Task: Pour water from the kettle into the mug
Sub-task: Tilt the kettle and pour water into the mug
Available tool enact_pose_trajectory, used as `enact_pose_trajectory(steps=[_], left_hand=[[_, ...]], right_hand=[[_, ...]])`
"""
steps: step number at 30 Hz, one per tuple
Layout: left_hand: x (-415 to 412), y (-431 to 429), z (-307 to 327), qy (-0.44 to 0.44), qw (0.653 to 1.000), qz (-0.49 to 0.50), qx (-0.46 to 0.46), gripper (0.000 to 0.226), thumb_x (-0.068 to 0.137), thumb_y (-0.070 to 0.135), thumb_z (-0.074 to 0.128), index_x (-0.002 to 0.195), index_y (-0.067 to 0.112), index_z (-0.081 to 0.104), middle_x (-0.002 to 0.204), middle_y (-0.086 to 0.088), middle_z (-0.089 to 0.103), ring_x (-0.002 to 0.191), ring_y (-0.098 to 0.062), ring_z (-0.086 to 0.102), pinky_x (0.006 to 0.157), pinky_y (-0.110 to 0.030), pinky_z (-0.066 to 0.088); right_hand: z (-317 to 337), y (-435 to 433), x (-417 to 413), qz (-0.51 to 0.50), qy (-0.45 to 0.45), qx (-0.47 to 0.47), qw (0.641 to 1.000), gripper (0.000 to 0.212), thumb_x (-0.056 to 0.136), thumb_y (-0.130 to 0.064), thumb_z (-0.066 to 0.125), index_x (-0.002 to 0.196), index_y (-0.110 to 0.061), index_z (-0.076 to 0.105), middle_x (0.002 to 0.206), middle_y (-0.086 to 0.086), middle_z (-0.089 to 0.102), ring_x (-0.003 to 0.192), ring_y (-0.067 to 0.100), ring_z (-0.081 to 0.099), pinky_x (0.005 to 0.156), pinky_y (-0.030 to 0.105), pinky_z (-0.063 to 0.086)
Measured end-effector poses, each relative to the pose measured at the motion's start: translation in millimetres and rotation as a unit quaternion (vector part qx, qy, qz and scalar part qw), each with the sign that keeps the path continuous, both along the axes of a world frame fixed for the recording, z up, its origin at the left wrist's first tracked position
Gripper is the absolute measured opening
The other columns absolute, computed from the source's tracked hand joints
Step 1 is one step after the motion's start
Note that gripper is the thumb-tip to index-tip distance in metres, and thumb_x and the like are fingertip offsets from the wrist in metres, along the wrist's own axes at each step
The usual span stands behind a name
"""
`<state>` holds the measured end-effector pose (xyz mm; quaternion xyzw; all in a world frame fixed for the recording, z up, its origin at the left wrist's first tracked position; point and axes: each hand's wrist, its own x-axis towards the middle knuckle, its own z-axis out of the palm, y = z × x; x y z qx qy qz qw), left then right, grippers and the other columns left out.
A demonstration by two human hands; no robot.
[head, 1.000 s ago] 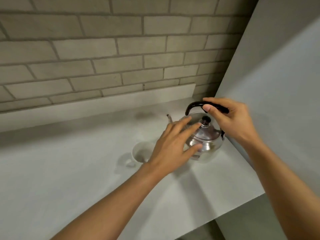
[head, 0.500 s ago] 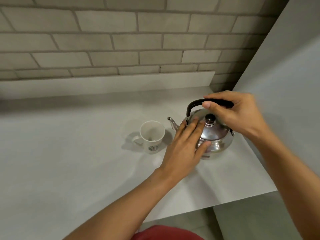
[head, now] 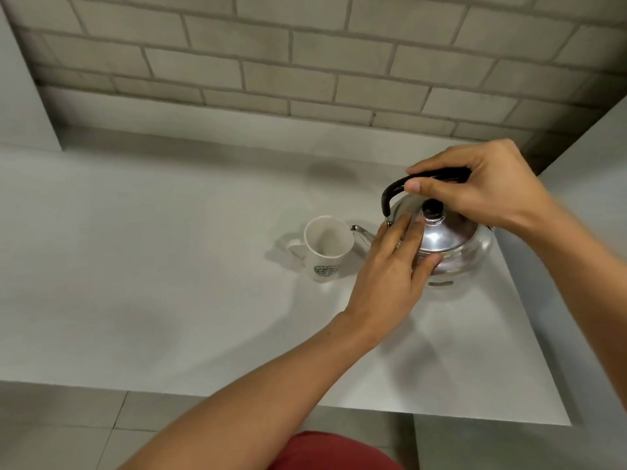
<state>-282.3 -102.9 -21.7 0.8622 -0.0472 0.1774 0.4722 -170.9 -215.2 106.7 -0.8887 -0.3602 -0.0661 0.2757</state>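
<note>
A shiny steel kettle [head: 454,239] with a black handle and black lid knob stands on the grey counter [head: 169,283] at the right. Its spout points left toward a white mug [head: 327,247] with a green logo, which stands upright just beside the spout with its handle to the left. My right hand [head: 475,184] is closed around the kettle's black handle from above. My left hand [head: 390,276] lies flat against the kettle's near left side, fingers spread on the lid and body. The mug's inside looks empty.
A brick wall with a low grey ledge [head: 237,123] runs along the back. A grey wall [head: 593,232] closes the counter's right side, close to the kettle. The counter's front edge [head: 237,391] is near me, with tiled floor below.
The view has shifted so that the kettle and mug sit more to the right and lower. Both hands keep their places on the kettle; the kettle and mug have not visibly moved on the counter.
</note>
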Motion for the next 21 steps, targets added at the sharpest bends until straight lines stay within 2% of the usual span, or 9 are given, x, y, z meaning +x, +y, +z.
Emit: enact_pose_trajectory(steps=[4,9,15,21], left_hand=[[-1,0,-1,0.016,1.000,0.002,-0.025,0.058,0.105,0.032,0.055,0.156,0.010,0.038,0.165,-0.010,0.031,0.153,-0.027,0.028,0.121,-0.042,0.031],[-2,0,-3,0.011,0.999,0.014,-0.044,0.057,0.106,0.031,0.055,0.155,0.010,0.039,0.165,-0.010,0.031,0.153,-0.024,0.028,0.122,-0.038,0.031],[-2,-2,-2,0.011,0.998,0.022,-0.065,0.056,0.106,0.035,0.052,0.156,0.013,0.039,0.164,-0.008,0.031,0.153,-0.019,0.027,0.121,-0.027,0.026],[2,-2,-2,0.008,0.995,0.026,-0.095,0.060,0.105,0.038,0.054,0.157,0.012,0.036,0.162,-0.006,0.033,0.151,-0.017,0.030,0.122,-0.034,0.030]], right_hand=[[3,8,3,0.019,-0.009,-0.033,0.999,0.030,0.086,-0.045,0.080,0.109,-0.027,0.084,0.101,-0.017,0.076,0.091,-0.011,0.067,0.083,-0.001,0.045],[7,17,1,0.050,-0.034,-0.072,0.996,0.032,0.088,-0.047,0.078,0.111,-0.025,0.084,0.097,-0.018,0.074,0.084,-0.014,0.062,0.079,0.000,0.042],[17,26,-4,0.075,-0.053,-0.094,0.991,0.034,0.089,-0.047,0.076,0.112,-0.023,0.084,0.103,-0.004,0.083,0.086,0.003,0.066,0.078,0.018,0.046],[27,33,-6,0.075,-0.054,-0.116,0.989,0.033,0.089,-0.046,0.077,0.111,-0.023,0.084,0.101,-0.001,0.083,0.085,0.007,0.068,0.080,0.029,0.051]])
